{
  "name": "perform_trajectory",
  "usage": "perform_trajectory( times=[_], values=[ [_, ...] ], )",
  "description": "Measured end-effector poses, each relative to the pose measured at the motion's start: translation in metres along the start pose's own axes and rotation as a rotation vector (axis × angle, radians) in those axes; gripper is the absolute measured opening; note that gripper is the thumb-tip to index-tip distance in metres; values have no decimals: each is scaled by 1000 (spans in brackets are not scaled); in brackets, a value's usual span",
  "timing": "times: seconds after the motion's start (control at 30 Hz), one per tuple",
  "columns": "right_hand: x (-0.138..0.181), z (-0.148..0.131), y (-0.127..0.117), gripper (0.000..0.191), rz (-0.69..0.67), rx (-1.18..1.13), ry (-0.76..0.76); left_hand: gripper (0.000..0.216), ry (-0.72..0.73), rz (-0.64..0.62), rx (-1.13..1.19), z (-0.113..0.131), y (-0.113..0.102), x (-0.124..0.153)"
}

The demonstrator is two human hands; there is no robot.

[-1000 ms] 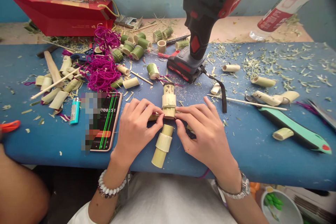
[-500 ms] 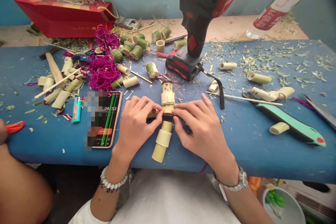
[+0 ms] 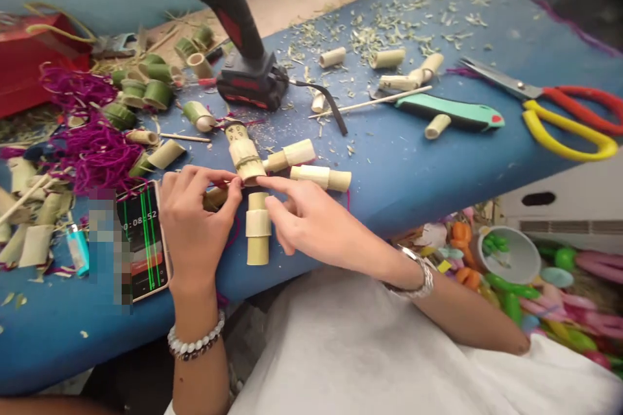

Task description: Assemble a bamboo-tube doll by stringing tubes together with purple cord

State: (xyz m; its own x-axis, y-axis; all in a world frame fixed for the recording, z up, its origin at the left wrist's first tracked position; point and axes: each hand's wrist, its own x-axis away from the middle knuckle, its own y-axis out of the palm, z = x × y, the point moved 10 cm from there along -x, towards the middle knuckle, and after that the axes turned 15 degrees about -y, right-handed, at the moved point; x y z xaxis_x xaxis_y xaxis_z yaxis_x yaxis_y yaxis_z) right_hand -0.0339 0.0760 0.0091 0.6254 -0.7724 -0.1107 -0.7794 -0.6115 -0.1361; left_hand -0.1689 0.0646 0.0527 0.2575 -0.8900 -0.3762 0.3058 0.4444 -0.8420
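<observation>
A bamboo figure (image 3: 244, 154) with a face drawn on its head piece lies on the blue table. My left hand (image 3: 197, 220) is at the figure's lower left end, thumb and forefinger pinched together; what lies between them is too small to make out. My right hand (image 3: 316, 217) points its forefinger at the figure's bottom rim, thumb apart, other fingers curled under. Below the figure lies a stepped bamboo leg piece (image 3: 257, 224), separate from it. Two jointed bamboo pieces, an upper one (image 3: 292, 154) and a lower one (image 3: 324, 176), lie to the right. Purple string (image 3: 236, 231) shows beside my left hand.
A cordless drill (image 3: 253, 71) stands behind the figure. A phone (image 3: 143, 240), a lighter (image 3: 78, 249) and tangled purple string (image 3: 92, 136) lie left. Rightward are a green-handled knife (image 3: 448, 110), scissors (image 3: 530, 94), bamboo tubes and shavings. Balloons (image 3: 516, 298) lie below the table edge.
The view has swung to the right, bringing the scissors and balloons into sight. My right hand has turned, its forefinger now pointing at the figure's base. My left hand stays pinched there.
</observation>
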Motion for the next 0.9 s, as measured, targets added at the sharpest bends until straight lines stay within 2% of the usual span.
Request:
perform_trajectory(
  times=[0.1, 0.17, 0.33, 0.5, 0.63, 0.9],
  values=[
    [-1, 13, 22, 61, -117, -463, 144, 13, -27, -3, -12, -2, 1, -1],
    [-2, 11, 30, 63, -123, -705, 186, 18, -34, -22, -21, -2, 2, -1],
    [-6, 6, 40, 46, -73, -1050, 175, 15, -31, -1, -14, 1, -1, -1],
    [-7, 10, 42, 37, -11, -1131, 166, 16, -33, -47, -53, 2, 3, -1],
    [-7, 9, 45, 37, -38, -1094, 158, 17, -26, -26, -42, 1, 2, -1],
    [-5, 12, 42, 32, 45, -1020, 188, 14, 3, -9, -11, 1, 1, -1]
  ],
)
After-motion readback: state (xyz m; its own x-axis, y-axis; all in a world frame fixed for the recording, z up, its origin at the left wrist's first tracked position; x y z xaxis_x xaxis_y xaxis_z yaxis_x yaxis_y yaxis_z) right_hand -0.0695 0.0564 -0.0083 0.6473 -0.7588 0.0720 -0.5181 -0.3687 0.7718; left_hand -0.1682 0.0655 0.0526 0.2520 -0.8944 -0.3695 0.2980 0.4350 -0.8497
